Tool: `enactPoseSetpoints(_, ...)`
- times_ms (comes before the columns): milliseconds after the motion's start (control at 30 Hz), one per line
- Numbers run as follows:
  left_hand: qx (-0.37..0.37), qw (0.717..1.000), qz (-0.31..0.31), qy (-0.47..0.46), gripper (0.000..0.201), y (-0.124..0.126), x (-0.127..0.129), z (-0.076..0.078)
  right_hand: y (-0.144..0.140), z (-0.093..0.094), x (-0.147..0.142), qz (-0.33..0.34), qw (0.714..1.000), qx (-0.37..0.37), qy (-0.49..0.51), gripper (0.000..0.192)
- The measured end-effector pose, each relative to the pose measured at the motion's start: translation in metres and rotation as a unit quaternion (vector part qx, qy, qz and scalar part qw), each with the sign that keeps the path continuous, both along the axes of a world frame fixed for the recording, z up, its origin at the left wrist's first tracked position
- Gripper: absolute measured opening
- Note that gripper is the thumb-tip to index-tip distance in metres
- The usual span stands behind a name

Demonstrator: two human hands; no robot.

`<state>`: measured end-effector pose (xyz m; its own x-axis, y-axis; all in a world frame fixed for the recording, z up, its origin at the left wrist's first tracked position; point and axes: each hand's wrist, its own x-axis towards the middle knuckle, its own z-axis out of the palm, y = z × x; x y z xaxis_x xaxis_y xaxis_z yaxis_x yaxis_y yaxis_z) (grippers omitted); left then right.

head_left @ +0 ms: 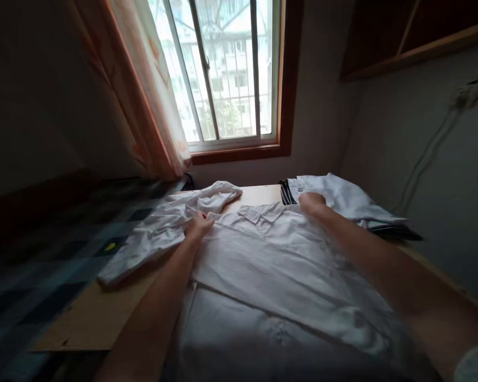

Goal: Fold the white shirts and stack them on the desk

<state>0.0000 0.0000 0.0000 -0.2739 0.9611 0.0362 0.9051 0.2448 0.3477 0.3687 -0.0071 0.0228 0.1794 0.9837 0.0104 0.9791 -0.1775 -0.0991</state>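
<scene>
A white collared shirt point(255, 254) lies spread over the wooden board, its collar toward the window and its lower part hanging toward me. One sleeve seems to be laid slantwise across its front. At the shirt's left shoulder, my left hand point(199, 225) is closed in a pinch on the cloth. My right hand point(313, 202) is closed at the opposite shoulder, beside the folded stack; its fingertips are hidden, and the cloth there seems to be in its grip. Close to my left hand lies a second white garment point(163, 223), loose and rumpled.
Folded clothes point(338, 193), white over dark and striped ones, are stacked at the back right. The wooden board point(99, 313) shows at the left, beside a dark checked bed cover point(63, 265). Behind stand a window point(223, 74) and an orange-patterned curtain point(139, 90). A cable runs down the right wall.
</scene>
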Motion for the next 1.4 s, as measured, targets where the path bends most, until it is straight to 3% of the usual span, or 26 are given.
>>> enactPoseSetpoints(233, 0.019, 0.998, -0.039, 0.034, 0.035, -0.006, 0.01, 0.012, 0.006, 0.004, 0.003, -0.052, 0.998, 0.029, 0.016, 0.032)
enactPoseSetpoints(400, 0.114, 0.988, -0.017, 0.106, 0.04, -0.002, 0.01, 0.015, 0.011, -0.008, -0.004, -0.057, 0.995, 0.085, 0.013, 0.034)
enactPoseSetpoints(600, 0.17, 0.968, -0.021, 0.182, 0.04, 0.013, -0.005, 0.026, 0.035, -0.005, -0.013, -0.016, 0.977, 0.211, 0.011, 0.031)
enactPoseSetpoints(733, 0.186, 0.955, -0.027, 0.229, 0.041, 0.024, -0.012, 0.041, 0.052, 0.008, -0.019, 0.024, 0.964, 0.263, 0.031, 0.027)
enactPoseSetpoints(833, 0.191, 0.955, -0.012, 0.227, 0.041, 0.029, -0.015, 0.044, 0.065, 0.007, -0.027, 0.04, 0.956, 0.285, 0.061, 0.027)
enactPoseSetpoints(933, 0.197, 0.954, 0.004, 0.228, 0.045, 0.025, -0.01, 0.033, 0.073, -0.01, -0.033, 0.058, 0.964, 0.239, 0.097, 0.03)
enactPoseSetpoints(1033, 0.208, 0.951, -0.024, 0.228, 0.061, 0.007, 0.007, 0.014, 0.072, -0.032, -0.036, 0.11, 0.97, 0.185, 0.115, 0.04)
enactPoseSetpoints(1133, 0.166, 0.96, -0.106, 0.202, 0.062, -0.02, 0.033, -0.002, 0.065, -0.046, -0.037, 0.168, 0.965, 0.16, 0.119, 0.047)
enactPoseSetpoints(1233, 0.097, 0.961, -0.203, 0.164, 0.057, -0.05, 0.058, -0.013, 0.051, -0.05, -0.038, 0.211, 0.96, 0.143, 0.115, 0.038)
enactPoseSetpoints(1400, 0.006, 0.937, -0.324, 0.131, 0.054, -0.085, 0.077, -0.03, 0.018, -0.055, -0.04, 0.302, 0.945, 0.109, 0.067, 0.028)
